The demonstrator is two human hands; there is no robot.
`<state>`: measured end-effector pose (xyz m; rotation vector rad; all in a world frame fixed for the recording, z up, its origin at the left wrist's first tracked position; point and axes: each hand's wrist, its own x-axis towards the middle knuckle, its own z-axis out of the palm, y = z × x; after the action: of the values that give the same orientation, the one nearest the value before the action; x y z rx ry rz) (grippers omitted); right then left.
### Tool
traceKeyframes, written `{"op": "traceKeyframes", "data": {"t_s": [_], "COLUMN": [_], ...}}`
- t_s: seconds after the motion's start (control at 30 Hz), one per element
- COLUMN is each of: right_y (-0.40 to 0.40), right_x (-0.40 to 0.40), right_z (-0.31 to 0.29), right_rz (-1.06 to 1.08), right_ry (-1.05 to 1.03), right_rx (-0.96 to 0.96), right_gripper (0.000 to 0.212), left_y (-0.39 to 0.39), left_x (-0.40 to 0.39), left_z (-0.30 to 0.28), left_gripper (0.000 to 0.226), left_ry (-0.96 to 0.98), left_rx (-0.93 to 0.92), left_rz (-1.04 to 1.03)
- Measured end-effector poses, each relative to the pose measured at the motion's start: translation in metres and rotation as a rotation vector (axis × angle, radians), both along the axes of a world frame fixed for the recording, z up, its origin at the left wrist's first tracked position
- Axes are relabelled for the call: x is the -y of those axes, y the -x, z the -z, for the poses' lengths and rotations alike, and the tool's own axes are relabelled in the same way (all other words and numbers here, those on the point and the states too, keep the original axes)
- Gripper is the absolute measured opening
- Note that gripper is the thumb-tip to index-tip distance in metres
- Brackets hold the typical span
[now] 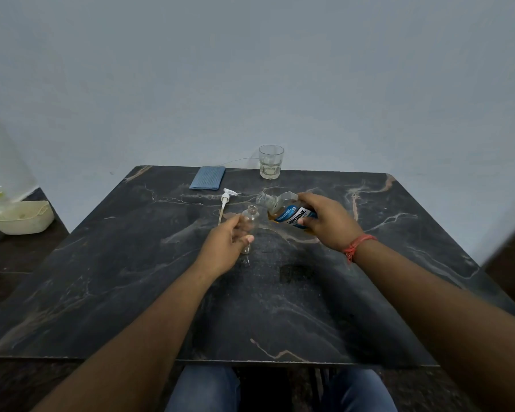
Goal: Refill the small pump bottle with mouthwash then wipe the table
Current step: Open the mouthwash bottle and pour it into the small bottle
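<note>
A small clear bottle (251,219) stands uncapped on the dark marble table (280,307), and my left hand (226,245) grips its body. My right hand (324,221) holds the mouthwash bottle (292,215), which has a blue label and amber liquid. It is tilted to the left with its clear neck just right of and slightly above the small bottle's mouth. The white pump head (226,200) with its tube lies on the table just left of the small bottle. A folded blue cloth (208,177) lies at the table's far edge.
A glass tumbler (270,162) with a little clear liquid stands at the far edge, right of the cloth. A cream plastic basket (23,217) sits on a lower surface to the left. A wall rises behind the table.
</note>
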<state>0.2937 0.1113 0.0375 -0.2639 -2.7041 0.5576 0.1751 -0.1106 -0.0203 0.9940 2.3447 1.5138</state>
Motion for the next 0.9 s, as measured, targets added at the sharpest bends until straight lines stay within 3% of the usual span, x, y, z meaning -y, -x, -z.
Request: {"op": "traceKeyframes", "data": {"t_s": [0.43,0.9], "right_y": [-0.003,0.004], "right_x": [0.002,0.009], "right_z": [-0.013,-0.027], "right_rz": [0.008,-0.025], "right_ry": [-0.228,-0.34], "right_rx": [-0.019,-0.009], "right_gripper": [0.043,0.046], "left_y": [-0.002,-0.001], "left_x": [0.001,0.005], "left_z": [0.0,0.002], "left_gripper": [0.034,0.036], "left_ry": [0.019,-0.034], "left_rx": [-0.028,0.025], "left_rz": [-0.001,-0.005]}}
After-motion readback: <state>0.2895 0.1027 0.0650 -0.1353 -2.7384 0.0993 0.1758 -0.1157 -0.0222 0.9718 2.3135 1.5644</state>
